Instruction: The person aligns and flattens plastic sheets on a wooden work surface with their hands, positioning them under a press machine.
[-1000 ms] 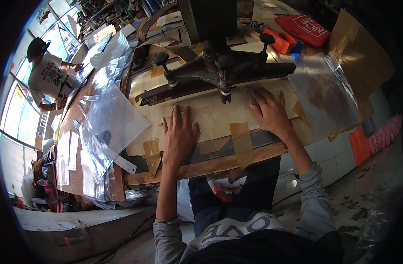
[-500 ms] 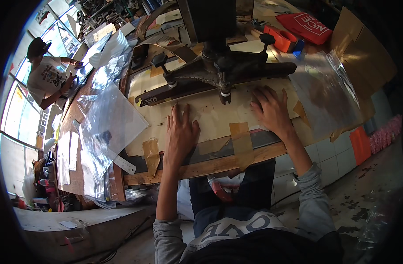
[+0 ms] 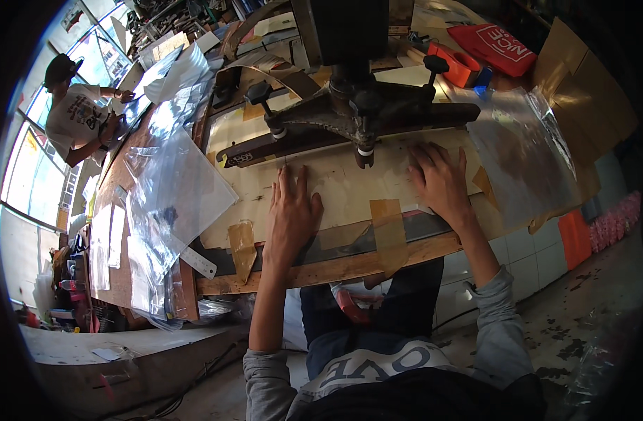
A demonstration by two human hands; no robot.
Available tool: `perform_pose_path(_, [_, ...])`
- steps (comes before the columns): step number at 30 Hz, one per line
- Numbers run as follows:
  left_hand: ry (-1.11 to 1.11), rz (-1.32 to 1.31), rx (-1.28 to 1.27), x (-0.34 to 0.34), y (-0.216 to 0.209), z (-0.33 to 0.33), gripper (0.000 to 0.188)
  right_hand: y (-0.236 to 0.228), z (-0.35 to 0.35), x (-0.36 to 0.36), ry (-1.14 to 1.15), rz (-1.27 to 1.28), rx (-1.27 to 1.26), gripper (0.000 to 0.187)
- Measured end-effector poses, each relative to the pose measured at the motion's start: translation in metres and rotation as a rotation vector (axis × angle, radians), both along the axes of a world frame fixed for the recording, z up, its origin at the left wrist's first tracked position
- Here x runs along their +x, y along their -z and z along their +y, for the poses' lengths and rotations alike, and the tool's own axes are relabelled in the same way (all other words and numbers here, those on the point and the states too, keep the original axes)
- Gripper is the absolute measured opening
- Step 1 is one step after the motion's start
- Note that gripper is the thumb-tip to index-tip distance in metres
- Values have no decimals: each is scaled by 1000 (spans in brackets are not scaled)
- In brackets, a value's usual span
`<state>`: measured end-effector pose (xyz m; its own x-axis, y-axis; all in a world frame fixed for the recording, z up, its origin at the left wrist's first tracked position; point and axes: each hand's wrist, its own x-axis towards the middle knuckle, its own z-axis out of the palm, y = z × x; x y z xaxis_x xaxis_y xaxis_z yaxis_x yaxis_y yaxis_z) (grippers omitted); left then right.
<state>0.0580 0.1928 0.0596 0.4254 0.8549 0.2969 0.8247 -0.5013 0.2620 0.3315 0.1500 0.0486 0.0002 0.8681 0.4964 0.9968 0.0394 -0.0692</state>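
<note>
Several fingers (image 3: 286,184) slightly apart on board (image 3: 356,186)

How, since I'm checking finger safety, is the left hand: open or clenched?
Open: the left hand lies palm down, fingers extended, on the pale sheet.

Lone head-worn fisheye view, downward from above, over the fingers (image 3: 286,184)

We wear grey, wrinkled sleeves (image 3: 502,319) ending on the forearms, a dark top (image 3: 420,393) with a pale panel (image 3: 386,361) bearing big dark letters, and dark trousers (image 3: 418,296); our hands (image 3: 292,217) are bare.
</note>
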Motion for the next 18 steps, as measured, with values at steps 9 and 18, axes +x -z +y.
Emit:
perform_pose_path(9, [-14,-15,-14,4,-3,2,53,0,2,2,4,29,-30,35])
perform_pose_path(18, [-94,171,165,1,0,3,50,2,4,2,-4,48,-28,36])
